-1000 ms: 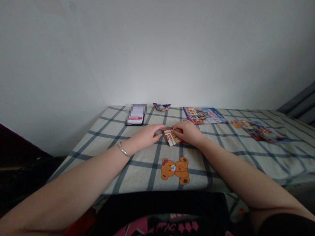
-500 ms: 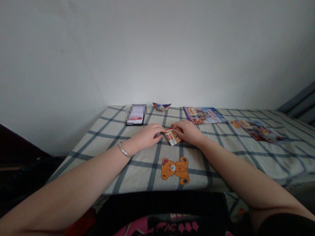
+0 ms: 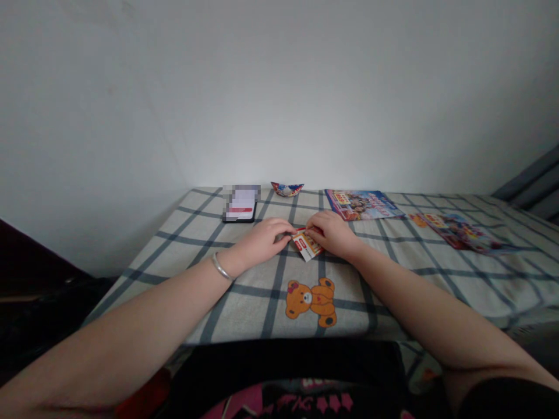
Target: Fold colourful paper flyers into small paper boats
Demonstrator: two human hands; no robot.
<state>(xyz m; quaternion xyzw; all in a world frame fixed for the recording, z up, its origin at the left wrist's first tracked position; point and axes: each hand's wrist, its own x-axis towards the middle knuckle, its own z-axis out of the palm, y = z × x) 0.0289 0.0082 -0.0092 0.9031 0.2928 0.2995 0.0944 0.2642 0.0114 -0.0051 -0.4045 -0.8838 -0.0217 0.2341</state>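
A small folded piece of printed paper (image 3: 307,247), red and white, lies on the checked cloth (image 3: 244,302) between my two hands. My left hand (image 3: 265,238), with a silver bangle on its wrist, pinches the paper's left edge with closed fingers. On the other side, my right hand (image 3: 331,233) presses down on the paper's right part, fingers curled over it. Part of the paper is hidden under my right fingers.
A phone (image 3: 240,206) lies at the back left. A folded paper boat (image 3: 287,188) stands by the wall. Two colourful leaflets (image 3: 361,203) (image 3: 463,231) lie to the right. An orange bear print (image 3: 312,299) marks the cloth near me.
My hands have drawn slightly closer together on the paper, and the visible part of it has become smaller and more tilted.
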